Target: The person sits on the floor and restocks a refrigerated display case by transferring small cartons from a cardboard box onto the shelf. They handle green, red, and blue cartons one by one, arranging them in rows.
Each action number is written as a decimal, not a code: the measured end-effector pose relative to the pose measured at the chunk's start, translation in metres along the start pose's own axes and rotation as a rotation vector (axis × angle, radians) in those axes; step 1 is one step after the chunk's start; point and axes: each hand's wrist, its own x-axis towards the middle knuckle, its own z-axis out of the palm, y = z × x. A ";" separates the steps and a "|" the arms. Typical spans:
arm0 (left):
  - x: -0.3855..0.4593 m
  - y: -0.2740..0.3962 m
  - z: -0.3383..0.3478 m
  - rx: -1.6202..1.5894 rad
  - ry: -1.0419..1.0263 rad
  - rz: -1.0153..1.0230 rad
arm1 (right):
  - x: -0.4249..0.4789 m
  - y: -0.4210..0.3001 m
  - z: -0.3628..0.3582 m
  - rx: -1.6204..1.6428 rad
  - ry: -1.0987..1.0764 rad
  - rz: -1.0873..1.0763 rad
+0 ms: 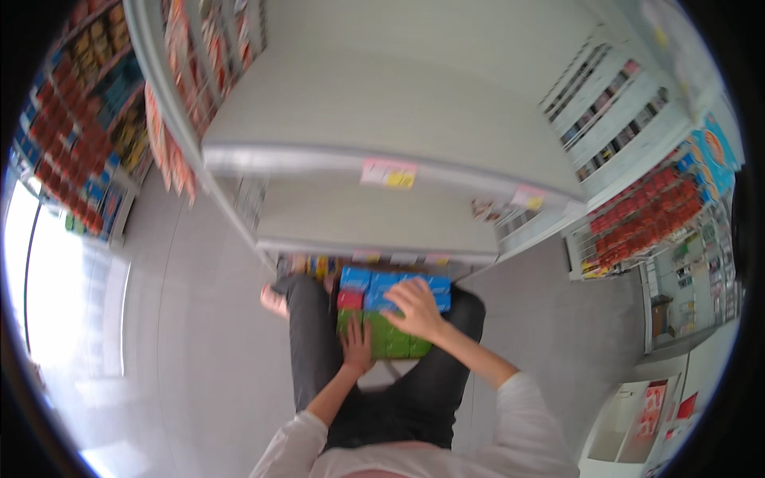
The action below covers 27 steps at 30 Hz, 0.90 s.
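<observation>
Between my knees stand several packed small boxes: blue boxes [382, 293] at the far side, a red box [350, 299] at the left, and green boxes [394, 342] nearest me. My left hand [357, 345] lies with fingers spread on the green boxes at the left. Over the blue boxes, my right hand [415, 308] is bent at the fingers; whether it grips a box or only touches the tops cannot be told. What holds the boxes is mostly hidden.
A white shelf unit [382, 107] rises before me, with price tags [388, 173] on its edge. Lower-shelf goods [320, 264] show behind my left knee. Racks of red packets stand at the left [72, 143] and right [648, 218]. Grey tiles [203, 334] cover the floor.
</observation>
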 end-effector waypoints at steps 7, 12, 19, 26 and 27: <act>0.002 -0.003 -0.004 0.198 -0.127 -0.030 | 0.094 -0.032 -0.225 -0.182 0.626 -0.204; 0.005 -0.009 -0.007 0.164 -0.240 -0.038 | 0.170 -0.027 -0.418 -0.758 1.035 -0.327; 0.012 -0.004 0.003 0.180 -0.293 -0.027 | 0.236 0.071 -0.577 -0.379 0.320 0.438; 0.014 -0.012 0.011 0.112 -0.258 -0.004 | 0.282 0.085 -0.580 -0.356 -0.154 0.861; 0.013 -0.013 0.010 0.103 -0.263 -0.006 | 0.288 0.079 -0.577 -0.405 -0.181 0.855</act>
